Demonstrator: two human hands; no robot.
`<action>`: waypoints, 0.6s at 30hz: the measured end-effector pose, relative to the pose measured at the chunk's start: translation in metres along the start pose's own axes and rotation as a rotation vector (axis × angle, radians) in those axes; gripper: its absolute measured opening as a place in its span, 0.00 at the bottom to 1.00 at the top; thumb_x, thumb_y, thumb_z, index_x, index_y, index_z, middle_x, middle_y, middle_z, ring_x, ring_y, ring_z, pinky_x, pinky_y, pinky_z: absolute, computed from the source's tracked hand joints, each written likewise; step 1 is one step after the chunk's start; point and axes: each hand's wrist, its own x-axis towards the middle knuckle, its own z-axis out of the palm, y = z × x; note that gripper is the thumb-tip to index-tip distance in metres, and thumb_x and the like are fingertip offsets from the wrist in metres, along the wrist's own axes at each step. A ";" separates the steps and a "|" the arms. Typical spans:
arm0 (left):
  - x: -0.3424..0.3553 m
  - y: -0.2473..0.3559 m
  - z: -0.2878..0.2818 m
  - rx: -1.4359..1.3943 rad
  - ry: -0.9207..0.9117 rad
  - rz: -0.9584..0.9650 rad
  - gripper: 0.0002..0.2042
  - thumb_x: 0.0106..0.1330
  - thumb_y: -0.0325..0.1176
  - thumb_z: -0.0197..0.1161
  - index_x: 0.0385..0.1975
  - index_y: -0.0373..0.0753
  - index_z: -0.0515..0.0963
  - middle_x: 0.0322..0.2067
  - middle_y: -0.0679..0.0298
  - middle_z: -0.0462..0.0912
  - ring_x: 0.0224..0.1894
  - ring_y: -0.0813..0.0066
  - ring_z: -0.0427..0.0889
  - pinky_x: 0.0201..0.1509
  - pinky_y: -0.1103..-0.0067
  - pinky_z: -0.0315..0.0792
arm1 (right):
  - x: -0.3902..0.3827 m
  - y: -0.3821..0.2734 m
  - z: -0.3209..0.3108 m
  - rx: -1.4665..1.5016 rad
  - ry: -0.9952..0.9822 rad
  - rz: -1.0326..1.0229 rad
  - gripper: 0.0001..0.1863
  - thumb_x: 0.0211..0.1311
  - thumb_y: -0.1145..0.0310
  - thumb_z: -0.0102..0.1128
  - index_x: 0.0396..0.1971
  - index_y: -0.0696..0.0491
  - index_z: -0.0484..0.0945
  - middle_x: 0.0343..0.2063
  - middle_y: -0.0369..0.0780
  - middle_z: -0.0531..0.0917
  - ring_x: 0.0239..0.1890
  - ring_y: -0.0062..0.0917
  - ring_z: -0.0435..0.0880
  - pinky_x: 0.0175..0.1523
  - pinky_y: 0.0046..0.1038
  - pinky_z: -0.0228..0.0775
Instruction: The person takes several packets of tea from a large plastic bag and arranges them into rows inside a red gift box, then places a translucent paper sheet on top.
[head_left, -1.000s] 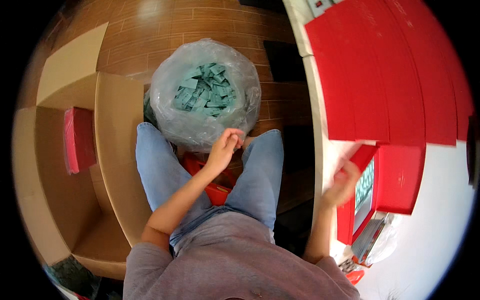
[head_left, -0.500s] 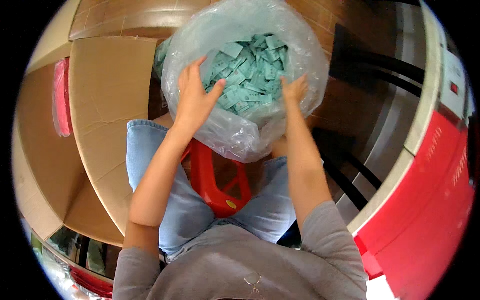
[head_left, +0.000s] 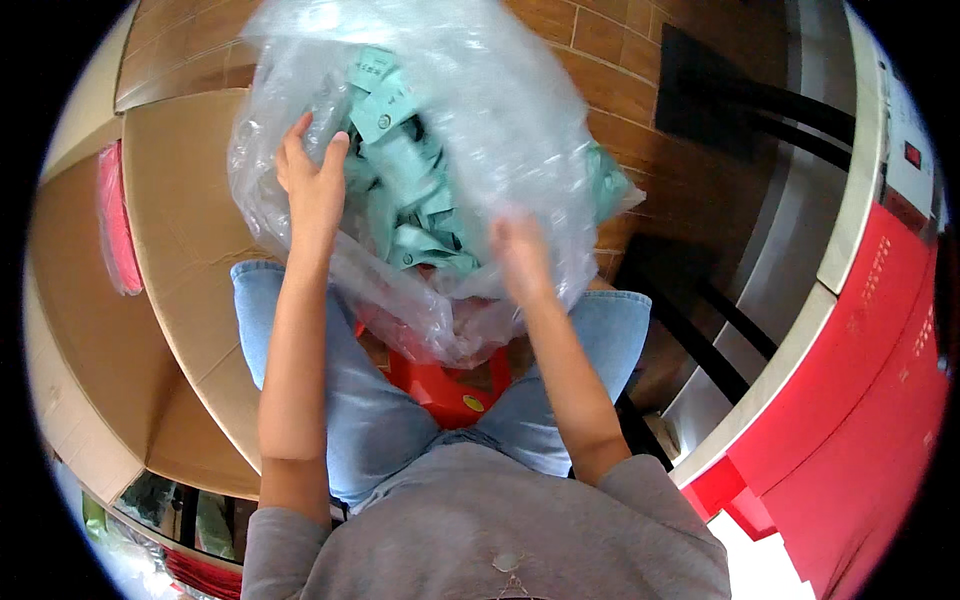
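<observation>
A large clear plastic bag (head_left: 530, 120), its mouth gaping, was in front of a seated person in blue denim (head_left: 370, 420) and a grey shirt (head_left: 470, 520). Small green pieces (head_left: 390, 110) lay inside the bag, mostly toward its left half. The left hand (head_left: 315, 180) was at the bag's left side, fingers spread and thumb well apart, with nothing visible in its grasp. The right hand (head_left: 520, 250) was over the bag's right near side, too blurred to tell whether it gripped the film.

A brown tiled floor (head_left: 615, 60) stretched beyond the bag. Left of the bag stood an open cardboard box (head_left: 190, 200) with a film-wrapped pink pack (head_left: 120, 225) inside. A red stool (head_left: 435, 390) showed on the bag's near side. Well right of the bag, past black bars (head_left: 725, 380), curved a pale table edge (head_left: 830, 280); red sheets (head_left: 840, 400) covered the surface behind it.
</observation>
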 end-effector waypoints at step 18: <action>-0.006 -0.012 0.026 -0.228 -0.260 -0.056 0.20 0.63 0.39 0.55 0.54 0.40 0.70 0.56 0.53 0.68 0.59 0.59 0.63 0.64 0.71 0.54 | 0.064 -0.035 -0.012 -0.640 0.490 -0.751 0.23 0.49 0.71 0.61 0.46 0.59 0.69 0.42 0.48 0.74 0.49 0.44 0.70 0.55 0.38 0.62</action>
